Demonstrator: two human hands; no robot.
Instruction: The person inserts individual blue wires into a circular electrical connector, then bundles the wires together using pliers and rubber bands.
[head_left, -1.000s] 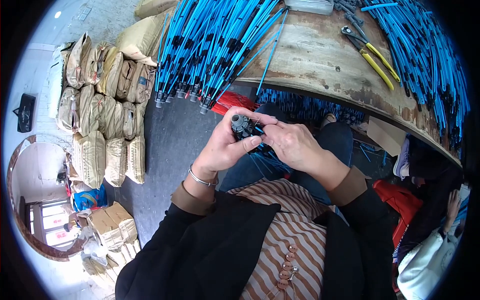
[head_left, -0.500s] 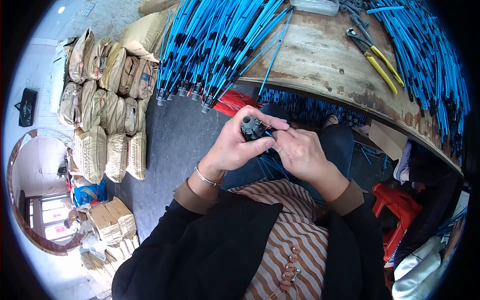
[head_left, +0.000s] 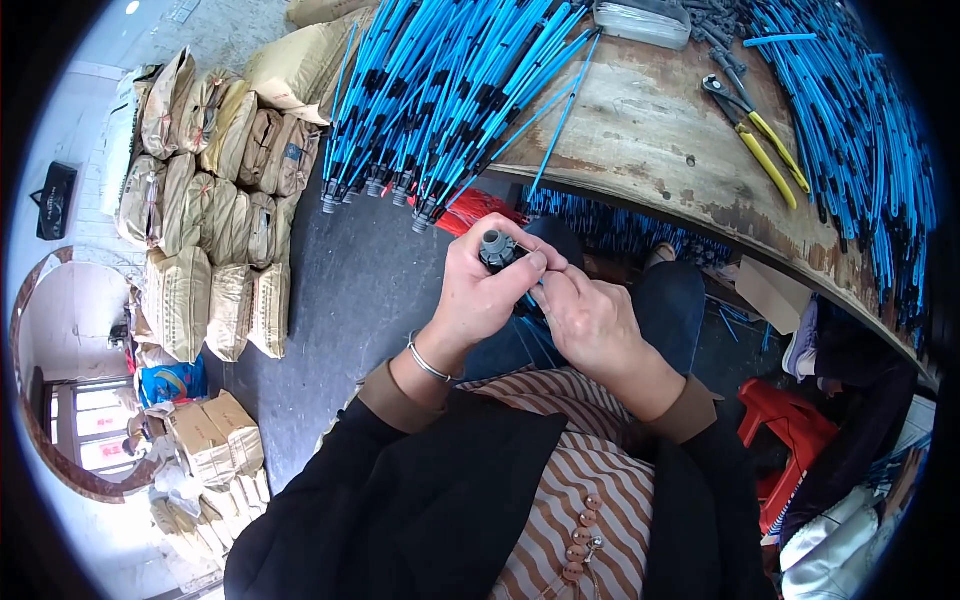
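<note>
My left hand (head_left: 482, 290) is wrapped round a dark grey plastic fitting (head_left: 494, 247) with a round open end facing up and ribs round its collar. The left thumb presses across the fitting's side. Against it, my right hand (head_left: 592, 318) is closed in a pinch at the left fingertips. What the right fingers grip is mostly hidden; a bit of blue shows by them. Below the hands, thin blue tubes (head_left: 537, 338) hang over my lap, partly covered by the hands.
A worn wooden table (head_left: 630, 125) stands ahead, bearing bundled blue tubes with black parts (head_left: 430, 110), more blue tubes (head_left: 850, 130), yellow-handled pliers (head_left: 765, 160) and a clear plastic box (head_left: 645, 22). Stacked sacks (head_left: 215, 215) are at left, a red stool (head_left: 785, 440) at right. Another person's shoe (head_left: 800, 345) shows nearby.
My left thumb has moved up across the fitting, and the right fingers have closed in nearer to it. The whole view has shifted slightly.
</note>
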